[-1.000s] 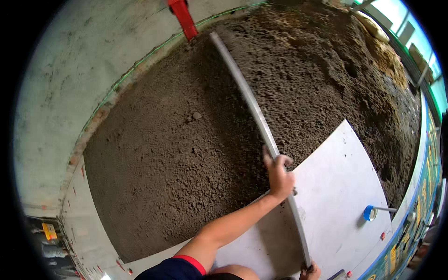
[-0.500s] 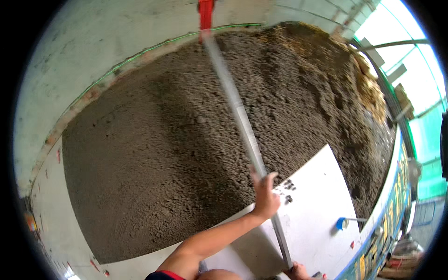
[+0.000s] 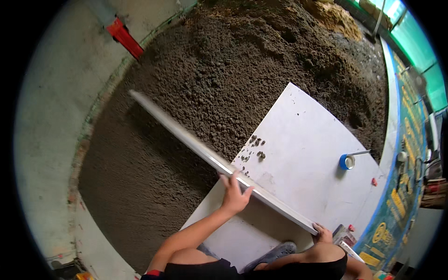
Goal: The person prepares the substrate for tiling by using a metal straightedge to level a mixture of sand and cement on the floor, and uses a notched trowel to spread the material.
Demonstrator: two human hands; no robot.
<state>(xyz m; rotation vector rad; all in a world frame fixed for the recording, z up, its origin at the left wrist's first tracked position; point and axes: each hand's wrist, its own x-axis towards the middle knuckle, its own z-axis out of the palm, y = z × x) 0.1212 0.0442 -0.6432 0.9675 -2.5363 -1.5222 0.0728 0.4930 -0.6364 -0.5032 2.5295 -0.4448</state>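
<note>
Your left hand [image 3: 234, 196] clamps the long grey metal straightedge [image 3: 219, 163] mid-length, pressing it flat across the dark damp mortar bed [image 3: 196, 88]. Your right hand [image 3: 323, 232] closes on its near end over the white floor tile [image 3: 303, 154], steadying it.

Banner [image 3: 405, 196]: a long strip along the right edge, curving from upper right to lower right. Blue-green ground with yellow round emblems and yellow lettering.

Carton [image 3: 343, 232]: a small box on the floor at lower right, just beside the right hand [image 3: 323, 233]. Its colours are mixed; details are too small to tell.

No screens visible.
</note>
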